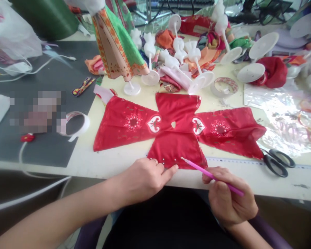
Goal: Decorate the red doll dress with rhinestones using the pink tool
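A cross-shaped piece of red cloth (177, 141) lies spread on the table, with white heart motifs, pale round patterns and a small hole at its middle. Several tiny white beads sit along its lower edge. My left hand (147, 180) rests on that edge, its index finger stretched along the cloth and the other fingers partly curled. A slim pink picker pen (203, 171) is pinched in my right hand (230, 197). The pale tip of the pen is over the lower flap, close to the beads; whether it touches the cloth I cannot tell.
Black-handled scissors (278, 162) lie at the right, beside a ruler strip (235, 162). Tape rolls (77, 124) are left and behind. A dressed figure (119, 45) and several white stands (197, 55) crowd the back. Clear plastic bags (277, 117) lie right.
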The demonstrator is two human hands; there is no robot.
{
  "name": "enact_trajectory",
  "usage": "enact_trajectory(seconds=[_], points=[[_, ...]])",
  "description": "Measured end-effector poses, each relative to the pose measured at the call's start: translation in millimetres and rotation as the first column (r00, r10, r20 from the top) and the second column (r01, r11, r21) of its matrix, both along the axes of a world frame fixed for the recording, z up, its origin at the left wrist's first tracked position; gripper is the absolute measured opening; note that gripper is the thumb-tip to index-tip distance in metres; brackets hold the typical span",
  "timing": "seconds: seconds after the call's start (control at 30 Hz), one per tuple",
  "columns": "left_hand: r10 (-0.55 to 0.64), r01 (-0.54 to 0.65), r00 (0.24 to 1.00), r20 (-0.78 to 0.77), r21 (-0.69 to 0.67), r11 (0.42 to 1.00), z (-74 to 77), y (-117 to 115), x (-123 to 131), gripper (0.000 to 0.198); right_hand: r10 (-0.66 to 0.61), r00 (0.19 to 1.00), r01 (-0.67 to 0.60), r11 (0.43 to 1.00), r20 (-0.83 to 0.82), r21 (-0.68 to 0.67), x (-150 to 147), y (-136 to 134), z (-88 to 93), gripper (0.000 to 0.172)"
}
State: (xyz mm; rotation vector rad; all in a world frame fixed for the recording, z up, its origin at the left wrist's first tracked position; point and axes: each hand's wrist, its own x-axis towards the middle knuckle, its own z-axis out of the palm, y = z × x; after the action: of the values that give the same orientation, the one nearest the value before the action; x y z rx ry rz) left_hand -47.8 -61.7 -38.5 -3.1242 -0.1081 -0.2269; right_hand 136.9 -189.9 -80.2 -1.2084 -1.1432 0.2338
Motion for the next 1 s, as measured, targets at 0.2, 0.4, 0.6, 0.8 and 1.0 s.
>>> enact_trajectory(seconds=[0.2, 0.4, 0.6, 0.8, 1.0], points=[[0.015, -0.015, 0.999, 0.028, 0.003, 1.0, 2.1, -3.8, 4.7, 0.027, 0.012, 1.0, -0.012, 1.0, 0.016, -0.005, -0.2, -0.6, 0.1, 0.022], [0.01, -0.006, 0.998, 0.07, -0.053, 0.999, 5.5, -1.4, 0.6, 0.027, 0.04, 0.999, -0.04, 0.999, -0.014, 0.013, 1.0, -0.8, 1.3, 0.025], [0.032, -0.027, 0.995, 0.092, -0.054, 0.998, 3.4, -4.0, -4.8, 0.027, 0.062, 0.998, -0.062, 0.998, -0.007, 0.014, 1.8, -1.7, 0.9, 0.028], [0.045, -0.042, 0.997, 0.068, -0.04, 0.998, -2.4, -5.4, 0.8, 0.027, 0.082, 0.996, -0.082, 0.996, -0.015, 0.024, 1.5, -2.1, 1.6, 0.031], [0.129, -0.118, 0.979, 0.156, -0.077, 0.99, -0.4, -3.5, -3.6, 0.032, 0.087, 0.996, -0.087, 0.996, -0.004, 0.012, 2.5, -2.5, 0.9, 0.033]])
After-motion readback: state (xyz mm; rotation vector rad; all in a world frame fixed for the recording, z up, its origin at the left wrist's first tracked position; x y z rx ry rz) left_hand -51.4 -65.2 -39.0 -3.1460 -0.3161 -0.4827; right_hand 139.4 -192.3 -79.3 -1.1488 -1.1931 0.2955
